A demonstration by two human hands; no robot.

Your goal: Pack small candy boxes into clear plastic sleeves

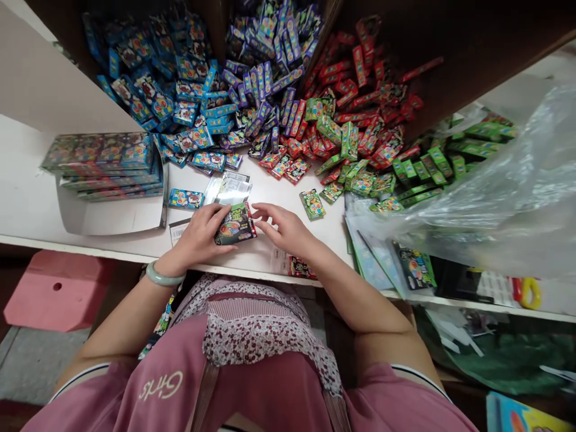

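My left hand (202,235) grips a small stack of dark printed packets (236,224) at its left side, just above the white table (40,204). My right hand (283,228) rests beside the stack's right edge, fingers stretched toward it and touching its corner. Clear empty sleeves (229,187) lie just behind the stack. A lone blue box (186,198) sits left of them and a lone green box (312,203) lies to the right.
Heaps of small boxes fill the back: blue (166,90), purple (270,72), red (369,96), green (427,162). A tray of wrapped blue packs (105,159) stands at left. A clear plastic bag (495,192) covers the right. A pink stool (54,291) is below left.
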